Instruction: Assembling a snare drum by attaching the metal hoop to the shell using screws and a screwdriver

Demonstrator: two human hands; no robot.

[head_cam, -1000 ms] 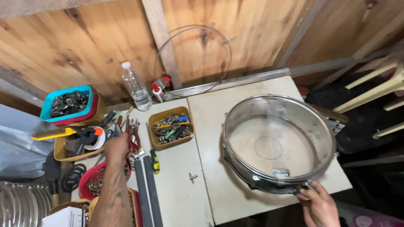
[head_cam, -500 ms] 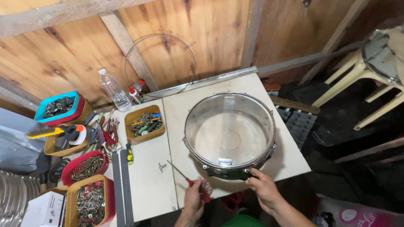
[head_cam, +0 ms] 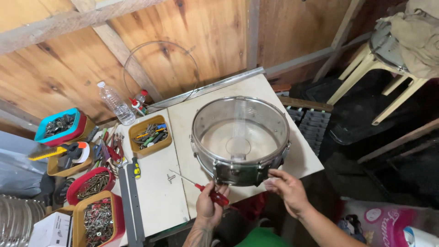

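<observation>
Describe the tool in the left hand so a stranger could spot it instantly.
Start at the silver drum on the pale table. At its near-left edge the left hand grips a screwdriver. Its red handle and thin shaft, lifted off the table, set it apart.

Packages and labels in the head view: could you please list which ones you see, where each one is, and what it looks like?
White cardboard box: bottom left corner, rectangular, with small dark print.
Pink printed bag: bottom right, on the floor, soft, with white patches.
Clear plastic bottle: back of the bench by the wooden wall, ribbed, white cap.
Small label: near rim of the metal snare drum, pale.
</observation>
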